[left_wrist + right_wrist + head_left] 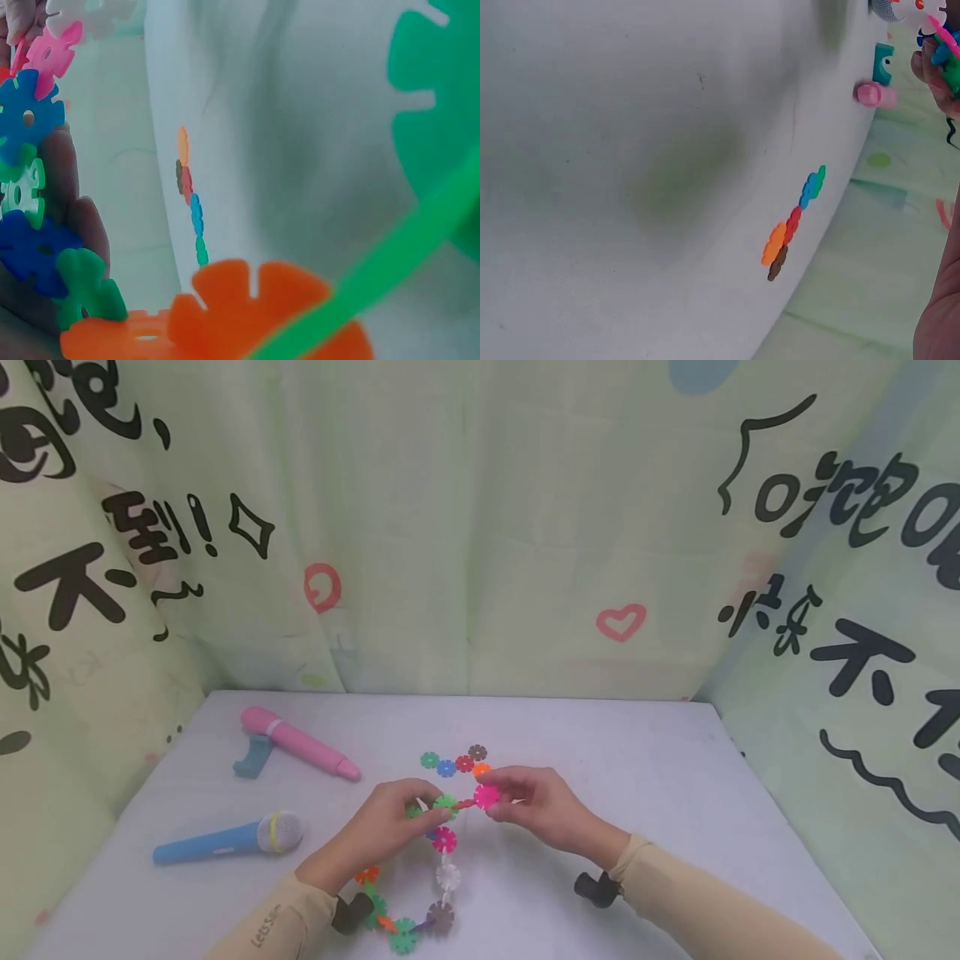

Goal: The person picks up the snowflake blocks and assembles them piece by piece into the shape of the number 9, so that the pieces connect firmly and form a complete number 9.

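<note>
A chain of interlocking snowflake discs in several colors hangs in a loop below the hands, its white disc and lower green disc at the bottom in the head view. My left hand pinches the chain by a light green disc. Between the right hand's thumb and fingers is a bright pink disc, joined to the left-hand part through a thin red disc. In the left wrist view, a blue disc and an orange disc of the chain show close up.
Beyond the hands lie loose discs: green, blue, red, brown and orange. At the left of the white table are a pink toy microphone, a teal piece and a blue microphone.
</note>
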